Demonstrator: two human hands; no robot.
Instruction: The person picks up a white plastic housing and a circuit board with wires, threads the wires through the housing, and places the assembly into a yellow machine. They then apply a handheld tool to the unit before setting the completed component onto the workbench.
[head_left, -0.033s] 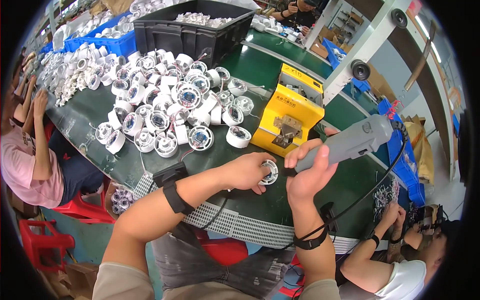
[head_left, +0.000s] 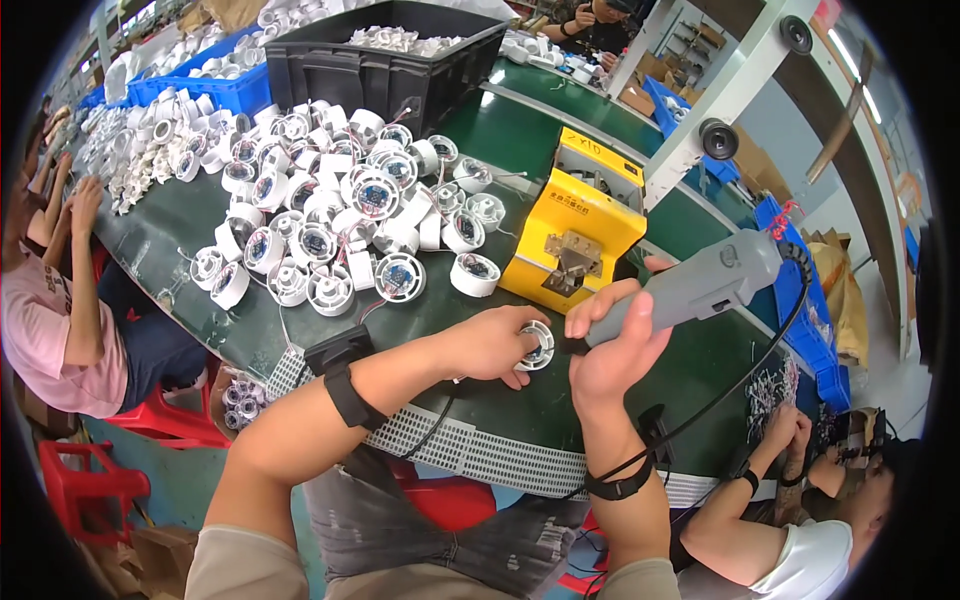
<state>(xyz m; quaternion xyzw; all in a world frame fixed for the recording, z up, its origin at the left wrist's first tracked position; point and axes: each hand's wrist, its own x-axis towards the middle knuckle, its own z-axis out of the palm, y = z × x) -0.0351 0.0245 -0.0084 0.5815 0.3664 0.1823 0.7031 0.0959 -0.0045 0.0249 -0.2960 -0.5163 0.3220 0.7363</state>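
Observation:
A grey electric screwdriver [head_left: 690,285] with a black coiled cord lies slanted in my right hand [head_left: 618,345], fingers wrapped round its front end. The driver's tip points left, at a small round white housing [head_left: 538,346]; whether they touch I cannot tell. My left hand [head_left: 492,345] grips that housing low over the green table, thumb and fingers at its rim, hiding part of it. Just behind my hands stands a yellow machine [head_left: 572,235] with a metal clamp-like front. A heap of similar white housings [head_left: 330,200], some showing blue circuit boards and thin wires, lies to the left.
A black bin [head_left: 385,75] of white parts stands behind the heap, beside a blue crate [head_left: 215,80]. Perforated white strips [head_left: 480,450] line the table's near edge. A white frame post [head_left: 735,100] rises at right. Other people sit at left, right and far back.

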